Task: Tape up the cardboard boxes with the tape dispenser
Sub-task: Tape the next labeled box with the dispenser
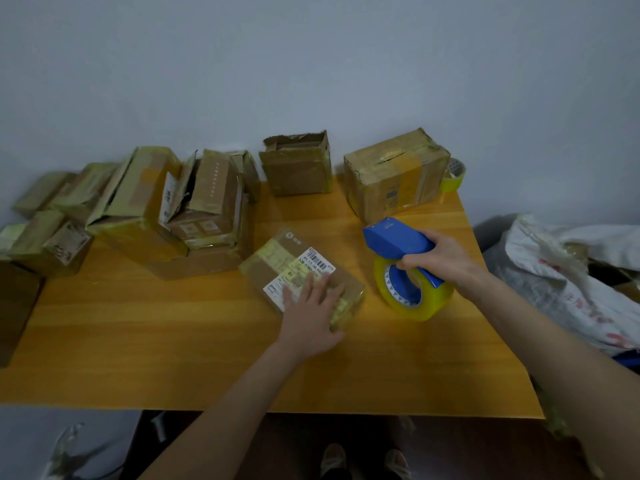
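Cardboard, brown and partly covered with yellowish tape, is what the box (277, 261) in the middle of the table (156, 348) is made of. In the head view it lies flat and a little turned, with white labels on its top. The left hand (313, 310) rests on its near part with straight, spread fingers; it presses down and does not curl round anything. The right hand (440, 254) is closed round the blue handle of the dispenser (394, 242), which is just beside the box, on its right. The yellow roll (412, 296) hangs under the handle; I cannot tell if it touches the table.

I judge the box small and light, so it will probably slide on the smooth wood when tape is pulled over it. The old tape makes its skin slippery, and the thin walls may dent under a hard squeeze. A flat palm on the top, as now, or a grip on the two long sides seems the safest hold. The dispenser looks like stiff plastic, and the full roll makes it bottom-heavy, so the handle is the right place to hold it.

At the left stands a pile (138, 209) of more boxes, at the back an open box (296, 168) and a taped box (394, 174) with a spare roll (454, 178) behind it, and white sacks (554, 265) lie beyond the right edge of the table
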`<state>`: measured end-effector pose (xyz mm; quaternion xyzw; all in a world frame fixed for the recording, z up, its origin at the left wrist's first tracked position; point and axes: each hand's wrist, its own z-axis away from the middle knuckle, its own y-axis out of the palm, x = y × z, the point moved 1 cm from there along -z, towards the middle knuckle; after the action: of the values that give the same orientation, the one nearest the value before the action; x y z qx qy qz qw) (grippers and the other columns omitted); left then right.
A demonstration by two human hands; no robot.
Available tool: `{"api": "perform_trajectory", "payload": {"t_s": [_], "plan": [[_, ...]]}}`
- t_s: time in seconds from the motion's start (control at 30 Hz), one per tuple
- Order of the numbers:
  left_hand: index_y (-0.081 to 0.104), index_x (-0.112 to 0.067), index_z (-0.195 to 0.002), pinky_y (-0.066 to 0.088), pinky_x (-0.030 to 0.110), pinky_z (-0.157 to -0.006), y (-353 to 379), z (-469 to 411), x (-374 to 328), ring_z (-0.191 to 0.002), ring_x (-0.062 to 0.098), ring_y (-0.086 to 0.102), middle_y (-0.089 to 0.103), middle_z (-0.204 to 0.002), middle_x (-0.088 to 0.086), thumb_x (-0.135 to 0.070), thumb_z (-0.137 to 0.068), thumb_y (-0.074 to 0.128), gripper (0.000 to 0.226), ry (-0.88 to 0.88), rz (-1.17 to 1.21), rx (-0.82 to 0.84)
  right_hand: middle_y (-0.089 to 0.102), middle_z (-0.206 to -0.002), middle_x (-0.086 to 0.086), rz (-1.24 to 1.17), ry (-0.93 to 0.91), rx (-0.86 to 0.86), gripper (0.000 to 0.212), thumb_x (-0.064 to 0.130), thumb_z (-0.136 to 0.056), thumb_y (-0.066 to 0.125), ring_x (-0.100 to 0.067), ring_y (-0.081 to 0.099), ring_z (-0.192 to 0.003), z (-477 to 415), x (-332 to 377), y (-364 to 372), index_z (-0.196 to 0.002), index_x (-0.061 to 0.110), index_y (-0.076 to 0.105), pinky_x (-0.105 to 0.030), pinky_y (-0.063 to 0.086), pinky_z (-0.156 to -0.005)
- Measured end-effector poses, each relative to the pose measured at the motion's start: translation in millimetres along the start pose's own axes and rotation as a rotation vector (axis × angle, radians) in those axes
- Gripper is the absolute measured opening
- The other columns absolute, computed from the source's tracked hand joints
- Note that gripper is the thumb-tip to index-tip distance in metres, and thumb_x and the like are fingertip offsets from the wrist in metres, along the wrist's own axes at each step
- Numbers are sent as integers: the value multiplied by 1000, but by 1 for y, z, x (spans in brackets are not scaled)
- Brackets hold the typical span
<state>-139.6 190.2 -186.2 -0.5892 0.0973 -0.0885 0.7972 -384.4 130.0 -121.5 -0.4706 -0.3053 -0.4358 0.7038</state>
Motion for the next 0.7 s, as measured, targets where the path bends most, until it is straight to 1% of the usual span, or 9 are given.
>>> {"api": "perform_trajectory", "payload": {"t_s": [0.1,0.17,0.23,0.3,0.4,0.47,0.53,0.6,0.7], "plan": [[-8,-29,-153,6,67,-111,5,4,0,-145,37,-16,-15,-159,14,-70,-82,49,99,-281,116,5,60,-100,11,-13,-51,7,53,19,-71,83,-5,58,-86,1,9,-9,-115,31,55,-20,45,-65],[-9,-28,-153,16,67,-111,6,2,-1,-144,39,-18,-19,-158,17,-69,-80,52,104,-305,171,38,60,-104,12,4,-81,33,56,19,-71,84,-3,58,-89,2,11,-10,-118,30,55,-18,45,-67],[-9,-29,-153,17,65,-112,2,-1,4,-144,37,-21,-23,-157,13,-66,-79,57,105,-222,177,61,61,-111,7,33,-99,52,62,19,-71,84,-10,60,-97,2,11,-11,-126,26,55,-22,47,-72],[-8,-31,-152,14,62,-113,-5,-4,15,-144,31,-23,-25,-158,6,-63,-79,61,105,-86,146,97,60,-114,4,49,-84,62,66,19,-70,83,-14,60,-100,3,12,-14,-129,25,54,-26,48,-75],[-5,-35,-152,12,60,-115,-18,-14,37,-145,21,-22,-22,-158,-5,-58,-80,64,103,128,95,170,62,-108,2,74,-63,80,58,17,-71,83,-15,61,-95,6,16,-19,-122,22,55,-27,49,-73],[-3,-37,-152,10,58,-116,-24,-20,43,-146,18,-20,-21,-158,-10,-54,-81,66,100,232,50,196,62,-107,0,99,-68,101,55,14,-70,83,-18,62,-97,8,18,-21,-119,20,56,-30,51,-78],[-1,-36,-152,8,58,-115,-25,-23,44,-146,18,-19,-21,-158,-11,-51,-82,66,98,271,39,199,62,-107,-2,112,-84,117,55,10,-69,82,-20,61,-99,11,20,-22,-117,20,58,-32,51,-81],[0,-35,-152,8,58,-114,-24,-23,43,-146,17,-19,-21,-158,-11,-51,-82,66,97,267,69,199,63,-107,-3,103,-97,128,53,7,-69,82,-21,62,-99,13,19,-22,-115,21,59,-31,51,-80],[1,-36,-152,10,56,-116,-19,-23,42,-146,17,-17,-19,-158,-12,-52,-81,66,97,254,84,144,64,-106,-3,102,-107,134,50,6,-69,81,-21,62,-98,14,21,-18,-112,22,60,-30,50,-78]]}}
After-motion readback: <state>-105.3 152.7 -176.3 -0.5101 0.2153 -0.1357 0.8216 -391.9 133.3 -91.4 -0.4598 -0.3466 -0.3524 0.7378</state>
